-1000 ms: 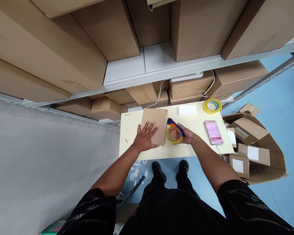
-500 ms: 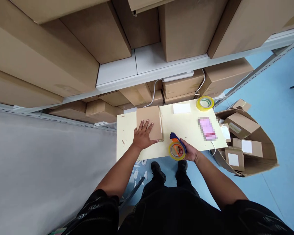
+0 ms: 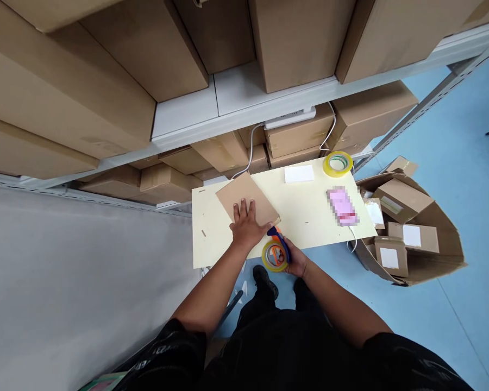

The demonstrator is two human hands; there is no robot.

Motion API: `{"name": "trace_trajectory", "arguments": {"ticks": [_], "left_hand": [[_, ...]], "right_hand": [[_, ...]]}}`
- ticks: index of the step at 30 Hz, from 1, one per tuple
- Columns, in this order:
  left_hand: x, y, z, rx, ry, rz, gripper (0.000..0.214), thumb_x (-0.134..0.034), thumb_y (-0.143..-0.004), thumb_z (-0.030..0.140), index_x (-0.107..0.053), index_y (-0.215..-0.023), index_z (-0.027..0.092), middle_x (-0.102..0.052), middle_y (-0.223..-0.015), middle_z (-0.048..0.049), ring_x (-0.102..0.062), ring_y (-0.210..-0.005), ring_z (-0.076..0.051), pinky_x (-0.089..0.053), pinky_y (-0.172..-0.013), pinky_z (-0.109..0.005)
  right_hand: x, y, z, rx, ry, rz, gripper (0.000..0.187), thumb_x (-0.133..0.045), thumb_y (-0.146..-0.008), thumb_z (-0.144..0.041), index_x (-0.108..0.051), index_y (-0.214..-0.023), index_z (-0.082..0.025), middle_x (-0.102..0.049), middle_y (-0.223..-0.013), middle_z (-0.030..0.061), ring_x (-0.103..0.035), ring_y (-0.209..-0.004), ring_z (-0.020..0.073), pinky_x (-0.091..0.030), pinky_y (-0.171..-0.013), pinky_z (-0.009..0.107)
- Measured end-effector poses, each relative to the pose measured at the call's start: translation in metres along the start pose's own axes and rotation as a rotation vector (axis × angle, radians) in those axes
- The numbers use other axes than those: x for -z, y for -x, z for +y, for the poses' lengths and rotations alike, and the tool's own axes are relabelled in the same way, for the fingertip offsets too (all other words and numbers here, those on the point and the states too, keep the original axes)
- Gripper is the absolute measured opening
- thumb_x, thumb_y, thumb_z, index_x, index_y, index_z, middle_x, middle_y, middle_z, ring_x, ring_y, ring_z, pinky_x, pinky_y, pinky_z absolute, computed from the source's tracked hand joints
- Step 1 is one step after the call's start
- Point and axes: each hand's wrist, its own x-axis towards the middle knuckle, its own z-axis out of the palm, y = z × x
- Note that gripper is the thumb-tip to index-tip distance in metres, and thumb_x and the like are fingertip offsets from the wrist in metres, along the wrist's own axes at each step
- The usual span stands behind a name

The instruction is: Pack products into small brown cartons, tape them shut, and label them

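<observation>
A small flat cardboard box (image 3: pixel 244 195) lies turned at an angle on the pale yellow table (image 3: pixel 309 217). My left hand (image 3: pixel 246 225) rests flat on the box's near end, fingers spread. My right hand (image 3: pixel 296 259) grips a blue and orange tape dispenser (image 3: pixel 276 251) with a yellow-rimmed tape roll, held at the table's near edge right by the box's near corner.
A spare tape roll (image 3: pixel 338 163), a white label (image 3: pixel 299 174) and a pink phone (image 3: pixel 342 205) with a cable lie on the table's far and right side. An open carton (image 3: pixel 427 239) of small labelled boxes stands on the blue floor at right. Shelves of cardboard boxes (image 3: pixel 301 136) rise behind.
The box has been rotated from square to diagonal under my left hand. My right hand has brought the dispenser from beside the box down to the near table edge, then leftwards to the box's corner.
</observation>
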Motion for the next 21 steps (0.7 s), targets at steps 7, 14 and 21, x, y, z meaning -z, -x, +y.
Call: {"name": "trace_trajectory", "arguments": {"ticks": [7, 14, 21], "left_hand": [[0.007, 0.045, -0.034, -0.269, -0.065, -0.087, 0.101, -0.068, -0.088, 0.058, -0.023, -0.168, 0.017, -0.019, -0.174, -0.0198, -0.034, -0.151, -0.046, -0.034, -0.118, -0.055], [0.048, 0.004, -0.111, -0.570, -0.214, -0.137, 0.101, -0.078, -0.081, 0.058, -0.031, -0.166, 0.032, -0.027, -0.174, -0.0093, -0.016, -0.160, -0.041, -0.009, -0.128, -0.061], [0.020, 0.003, -0.108, -0.394, -0.161, -0.018, 0.110, -0.074, -0.078, 0.072, -0.029, -0.168, 0.027, -0.014, -0.176, -0.0124, -0.003, -0.162, -0.043, -0.014, -0.127, -0.062]], "right_hand": [[0.009, 0.022, -0.043, -0.014, 0.020, 0.128, 0.067, -0.041, -0.095, -0.081, -0.067, -0.108, -0.020, -0.069, -0.071, 0.0047, -0.071, -0.076, 0.0267, -0.060, -0.081, 0.052], [0.006, 0.035, -0.114, -0.082, 0.282, 0.179, 0.070, -0.050, -0.091, -0.081, -0.067, -0.120, -0.019, -0.077, -0.105, 0.0140, -0.073, -0.094, 0.0323, -0.059, -0.081, 0.056], [-0.008, 0.030, -0.156, -0.068, 0.395, 0.209, 0.065, -0.055, -0.091, -0.078, -0.067, -0.115, -0.019, -0.077, -0.102, 0.0150, -0.074, -0.092, 0.0331, -0.061, -0.079, 0.058]]}}
